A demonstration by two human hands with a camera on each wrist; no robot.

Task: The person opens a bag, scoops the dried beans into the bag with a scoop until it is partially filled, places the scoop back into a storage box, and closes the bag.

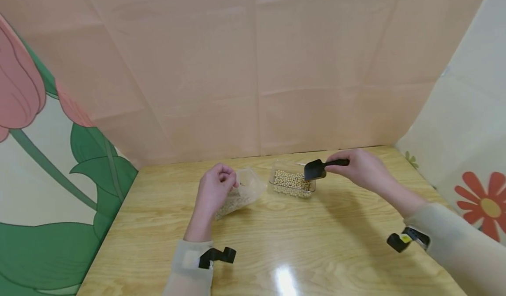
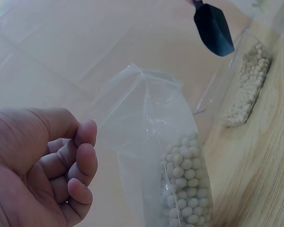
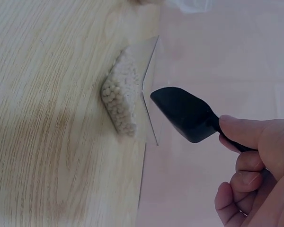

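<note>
My right hand (image 1: 361,168) pinches the handle of a black scoop (image 1: 315,170) between thumb and fingers. The scoop's blade hangs over the right end of a clear plastic box (image 1: 272,183), tilted a little downward. Small round pale beads (image 3: 114,101) fill the lower part of this box. To the left, my left hand (image 1: 213,186) has its fingers curled, pinching the edge of a translucent plastic bag (image 2: 146,104) at its upper left. More pale beads (image 2: 184,175) lie in the bottom of the bag, which leans on the table beside the box.
The wood-grain table (image 1: 253,252) runs back to a pink sheet-covered wall (image 1: 253,67) close behind the box. A wall with a flower picture (image 1: 490,206) stands at the right, and one with large painted leaves (image 1: 47,252) at the left.
</note>
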